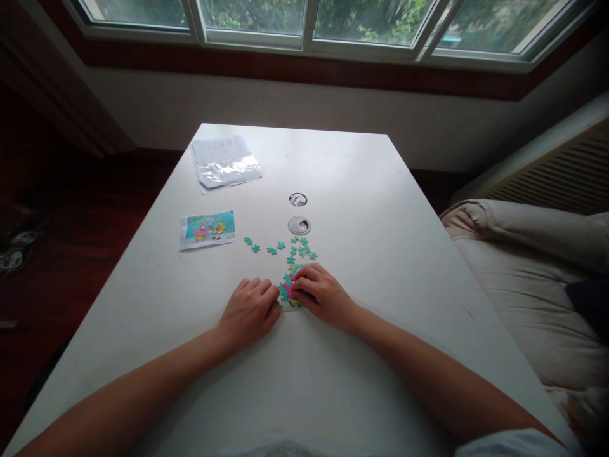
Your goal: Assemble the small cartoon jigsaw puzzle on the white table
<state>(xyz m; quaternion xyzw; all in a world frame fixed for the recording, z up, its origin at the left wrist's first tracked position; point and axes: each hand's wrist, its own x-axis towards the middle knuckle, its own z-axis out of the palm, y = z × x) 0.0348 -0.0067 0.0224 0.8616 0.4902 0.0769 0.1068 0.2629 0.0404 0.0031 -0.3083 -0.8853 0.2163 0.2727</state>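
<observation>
A small jigsaw puzzle [288, 294] with turquoise, pink and yellow parts lies on the white table between my hands. My left hand [252, 306] is curled closed at the puzzle's left edge, with thumb and forefinger touching that side; whatever its fingers may hold is hidden. Over the right part of the puzzle, my right hand [323, 293] bends its fingers down in a pinch on a pink puzzle piece [292, 288]. Its palm and fingers cover much of the puzzle's right side. Several loose turquoise puzzle pieces [271, 251] are scattered just beyond the hands.
A printed cartoon picture sheet [209, 230] lies to the left on the table [352, 190]. Farther back sits a clear plastic sleeve with papers [227, 162]. Beyond the pieces are a round metal grommet [299, 225] and a round hole [298, 200]. A beige couch [504, 266] stands at right.
</observation>
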